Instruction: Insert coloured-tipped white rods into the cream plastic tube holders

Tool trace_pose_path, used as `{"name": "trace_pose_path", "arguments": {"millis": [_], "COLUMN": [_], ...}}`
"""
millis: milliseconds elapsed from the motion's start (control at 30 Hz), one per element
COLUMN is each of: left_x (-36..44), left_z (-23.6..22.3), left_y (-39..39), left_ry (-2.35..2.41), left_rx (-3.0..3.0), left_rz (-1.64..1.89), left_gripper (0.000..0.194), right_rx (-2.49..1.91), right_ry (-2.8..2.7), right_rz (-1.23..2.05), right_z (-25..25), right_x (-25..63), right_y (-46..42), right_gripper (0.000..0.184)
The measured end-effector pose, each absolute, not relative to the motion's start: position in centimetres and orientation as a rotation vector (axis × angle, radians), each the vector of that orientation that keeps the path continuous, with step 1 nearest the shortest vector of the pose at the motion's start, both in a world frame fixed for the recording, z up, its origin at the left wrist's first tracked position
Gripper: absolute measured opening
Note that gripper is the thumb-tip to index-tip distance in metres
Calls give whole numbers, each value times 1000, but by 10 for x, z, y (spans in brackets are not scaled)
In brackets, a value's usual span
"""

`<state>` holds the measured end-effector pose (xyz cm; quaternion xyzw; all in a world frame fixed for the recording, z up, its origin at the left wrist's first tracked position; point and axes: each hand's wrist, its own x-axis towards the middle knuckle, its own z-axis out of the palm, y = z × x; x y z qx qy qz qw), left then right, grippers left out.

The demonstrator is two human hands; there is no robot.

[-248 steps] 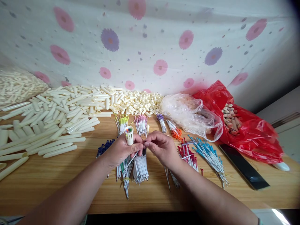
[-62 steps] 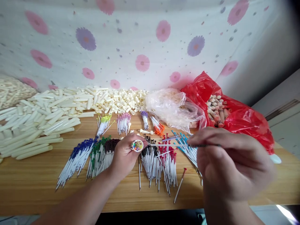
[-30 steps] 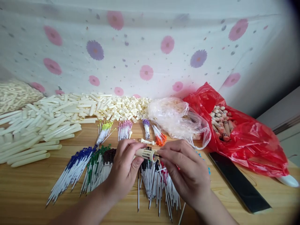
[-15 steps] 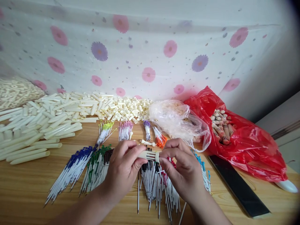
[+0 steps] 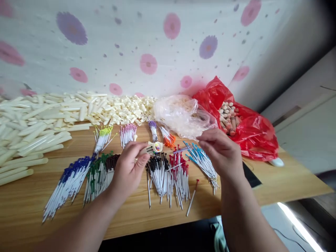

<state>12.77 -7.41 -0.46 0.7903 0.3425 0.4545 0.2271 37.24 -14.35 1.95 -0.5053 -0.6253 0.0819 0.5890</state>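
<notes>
I have the left hand (image 5: 128, 168) clamped around the barrel (image 5: 149, 149), probably light, stiff and slick, weaker where slotted; I'd grip it where it's solid. The right hand (image 5: 223, 150) hangs apart, pinched; on what, I can't tell. Black refills (image 5: 159, 175) lie nearby.

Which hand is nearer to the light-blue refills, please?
Right. The right hand is close beside the light-blue refills, on their right; the left hand, holding a cream barrel, is farther off, beyond the red refills.
</notes>
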Motion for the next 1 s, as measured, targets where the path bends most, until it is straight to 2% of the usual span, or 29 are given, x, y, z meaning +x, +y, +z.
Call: {"name": "trace_pose_path", "arguments": {"millis": [167, 333, 467, 567, 700, 867, 1000], "left_x": [131, 133, 134, 134, 133, 132, 136], "left_z": [-9, -14, -14, -10, -6, -8, -8], "left_y": [-78, -79, -79, -79, -79, -78, -75], "left_ry": [929, 851, 785, 729, 679, 838, 819], "left_rx": [1934, 1871, 1815, 1820, 1880, 1855, 1813], "left_rz": [1112, 1047, 1036, 1061, 1100, 1030, 833], "left_gripper": [25, 27, 25, 22, 21, 16, 19], "right_rx": [-1659, -1840, -1905, -1898, -1841, -1493, -1253], "right_ry": [-1927, -2059, -2160, -2195, -2149, -2047, -2198], "right_rz": [178, 17, -153, -210, -205, -57, 32], "right_z": [-13, -36, -36, -36, -30, -6, 13], "right_x": [391, 380, 372, 372, 376, 367, 346], "right_y": [-172, -167, -152, -148, -154, -155, -140], "right_gripper": [13, 28, 22, 16, 17, 17, 21]}}
